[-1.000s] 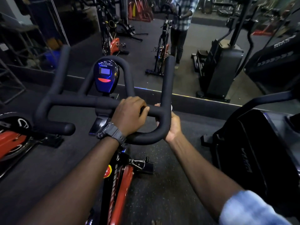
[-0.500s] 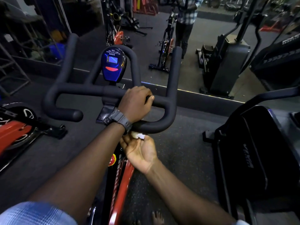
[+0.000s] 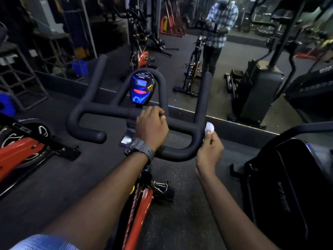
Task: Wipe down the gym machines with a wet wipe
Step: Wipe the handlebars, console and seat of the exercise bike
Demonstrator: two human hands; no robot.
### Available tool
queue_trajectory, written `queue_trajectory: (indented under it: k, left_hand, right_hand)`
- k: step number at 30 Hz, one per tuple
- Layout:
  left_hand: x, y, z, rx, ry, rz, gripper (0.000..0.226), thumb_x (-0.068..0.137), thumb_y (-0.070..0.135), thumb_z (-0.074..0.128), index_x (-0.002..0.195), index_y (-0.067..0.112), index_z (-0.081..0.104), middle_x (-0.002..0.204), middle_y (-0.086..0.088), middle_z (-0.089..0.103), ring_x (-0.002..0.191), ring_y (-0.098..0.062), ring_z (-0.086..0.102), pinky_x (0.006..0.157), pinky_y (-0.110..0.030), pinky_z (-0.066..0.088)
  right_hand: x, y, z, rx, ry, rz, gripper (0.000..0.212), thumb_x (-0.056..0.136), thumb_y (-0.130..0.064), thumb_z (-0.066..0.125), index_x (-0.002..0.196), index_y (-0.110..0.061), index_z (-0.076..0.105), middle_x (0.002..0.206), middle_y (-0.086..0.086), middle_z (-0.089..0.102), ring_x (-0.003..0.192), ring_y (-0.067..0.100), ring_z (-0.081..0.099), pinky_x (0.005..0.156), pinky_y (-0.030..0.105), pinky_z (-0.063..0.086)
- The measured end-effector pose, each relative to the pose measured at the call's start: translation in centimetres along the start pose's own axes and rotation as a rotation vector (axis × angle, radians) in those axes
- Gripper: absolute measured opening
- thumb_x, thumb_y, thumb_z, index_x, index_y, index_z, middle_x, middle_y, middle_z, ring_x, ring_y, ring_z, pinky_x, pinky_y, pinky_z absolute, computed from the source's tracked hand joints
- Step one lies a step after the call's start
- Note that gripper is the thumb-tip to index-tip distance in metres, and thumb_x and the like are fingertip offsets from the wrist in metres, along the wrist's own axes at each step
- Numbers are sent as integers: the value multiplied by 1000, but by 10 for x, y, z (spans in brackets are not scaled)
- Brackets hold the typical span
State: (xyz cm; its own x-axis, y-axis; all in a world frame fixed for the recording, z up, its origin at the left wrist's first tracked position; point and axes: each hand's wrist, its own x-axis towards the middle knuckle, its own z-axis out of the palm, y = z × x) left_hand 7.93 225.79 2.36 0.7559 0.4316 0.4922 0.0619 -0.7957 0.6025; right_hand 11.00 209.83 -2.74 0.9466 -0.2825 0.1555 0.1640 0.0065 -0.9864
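The black handlebar of the spin bike is grasped at its crossbar by the left hand. A white wet wipe is pinched in the right hand, pressed against the handlebar's right bend.

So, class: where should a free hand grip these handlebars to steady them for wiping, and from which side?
Grip the handlebars on the straight centre crossbar, coming from above, as the left hand does: it is level, round and near the stem. That leaves the right bend free for the wet wipe.
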Motion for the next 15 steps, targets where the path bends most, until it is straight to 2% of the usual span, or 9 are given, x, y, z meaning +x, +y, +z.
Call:
queue_trajectory:
  k: [2,3,5,7,10,11,12,13,15]
  left_hand:
    - [-1,-4,-2,-60,3,-39,18,85,12,55,102,8,61,106,-14,64,103,-37,57,90,-46,45]
    - [-2,-6,-2,-99,7,-61,19,86,8,56,105,7,60,109,-14,64,106,-36,57,92,-44,44]
    - [-4,-8,-3,-182,32,-103,24,87,2,56,111,5,57,115,-13,62,111,-33,57,96,-41,42]
    - [-8,-9,-4,-242,72,-136,28,86,0,56,114,4,54,118,-13,60,113,-31,56,98,-42,42]
    - [-9,-15,-4,-288,182,-166,29,81,2,57,110,5,53,112,-10,58,105,-31,57,95,-46,44]
    - [-8,-17,-3,-292,212,-181,27,80,5,58,107,7,54,108,-8,58,100,-31,58,92,-47,46]
    - [-5,-20,-2,-283,217,-191,24,80,8,59,104,8,55,104,-7,58,96,-30,59,90,-47,47]
    - [-2,-21,-1,-263,196,-187,21,81,11,61,101,10,56,100,-6,60,94,-29,59,88,-46,48]
    - [2,-23,0,-188,112,-122,19,82,18,65,98,11,59,94,-5,62,93,-29,58,86,-43,46]
  right_hand:
    - [21,-4,4,-288,-127,-177,31,102,-26,53,126,-15,68,125,2,69,117,14,62,94,26,44]
    - [29,-11,7,-433,-213,-273,31,102,-24,54,129,-19,67,132,4,65,126,20,58,100,25,41]
    - [36,-27,19,-708,-428,-465,31,102,-21,53,131,-21,65,136,6,62,130,29,53,106,31,34]
    - [33,-38,42,-897,-611,-537,31,104,-27,49,129,-19,65,133,9,63,126,35,54,102,37,37]
    - [28,-41,71,-896,-594,-606,36,104,-39,42,99,-12,65,97,18,71,97,43,62,75,46,48]
    - [31,-38,73,-872,-585,-638,36,104,-39,42,94,-11,63,90,18,70,91,43,63,70,46,49]
    - [35,-34,72,-860,-597,-688,33,104,-37,44,93,-12,62,91,16,70,91,41,65,71,45,51]
    - [38,-32,66,-858,-642,-728,28,103,-34,48,99,-12,66,100,14,72,99,37,66,76,43,53]
    - [44,-29,53,-868,-777,-801,30,101,-30,53,124,-18,67,132,7,64,121,26,60,94,37,51]
